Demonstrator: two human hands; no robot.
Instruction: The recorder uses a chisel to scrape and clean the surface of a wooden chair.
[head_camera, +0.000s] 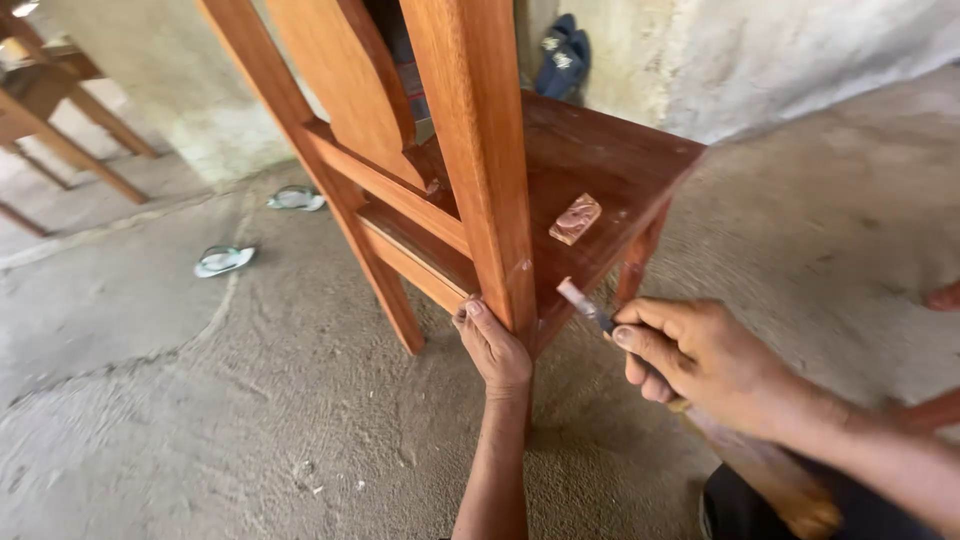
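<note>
On the rough grey concrete floor (200, 400) stands a reddish-brown wooden chair (600, 160), seen from behind and a bit tilted in view. Left hand (492, 345) is at the chair's rear leg, just under the seat rail; fingers closed round the wood, thumb up along the rail's lower edge. Right hand (700, 360) is just beside the same corner, to the right; fingers closed on a small narrow-bladed tool with a pale tip (585, 305). The tip sits at or v. near the seat's edge by the leg; can't tell if it's actually touching. Handle hidden inside the hand.

On the seat, near its right edge, lies a small brown rectangular block w/ mottled top (575, 219), flat, apart from both hands.

Round about: pair of pale flip-flop sandals (225, 260) on the floor left of the chair, well apart from it. Dark blue footwear (562, 55) by the whitewashed wall (760, 50) behind the seat. Legs of other wooden furniture (60, 130) at far top left.
</note>
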